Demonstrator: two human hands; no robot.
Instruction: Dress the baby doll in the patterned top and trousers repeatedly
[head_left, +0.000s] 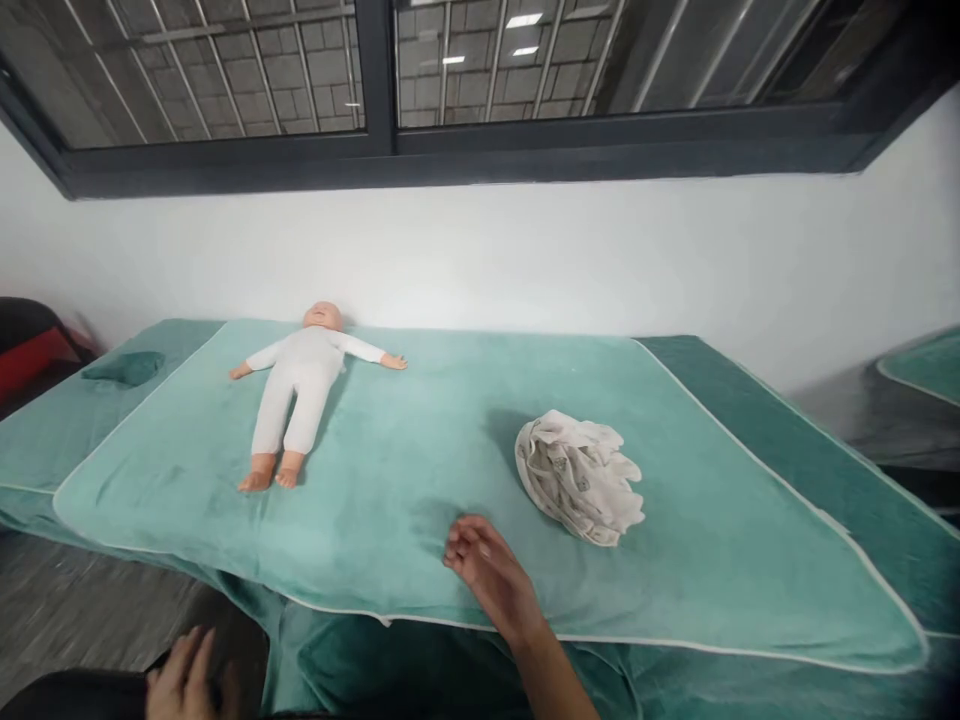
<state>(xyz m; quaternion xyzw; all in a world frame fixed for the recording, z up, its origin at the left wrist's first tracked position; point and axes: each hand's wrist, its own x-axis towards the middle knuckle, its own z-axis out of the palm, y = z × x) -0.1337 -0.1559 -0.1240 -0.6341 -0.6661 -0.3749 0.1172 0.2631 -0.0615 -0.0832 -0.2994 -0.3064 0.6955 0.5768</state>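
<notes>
A baby doll [300, 385] in a white bodysuit lies on its back on a teal blanket [405, 470], arms spread, head toward the wall. A crumpled white printed cloth [579, 477] sits on the blanket to the right. My right hand [487, 570] hovers over the blanket's near edge, fingers loosely curled and apart, holding nothing, a short way left of the cloth. My left hand [186, 680] is low at the bottom left, off the bed, fingers spread over something dark.
The blanket covers a bed [825, 450] with a darker green sheet against a white wall under a dark-framed window [375, 80]. A small folded green cloth [124, 368] lies at the far left. A red and black object [30, 350] stands left of the bed. Another bed corner [926, 365] shows right.
</notes>
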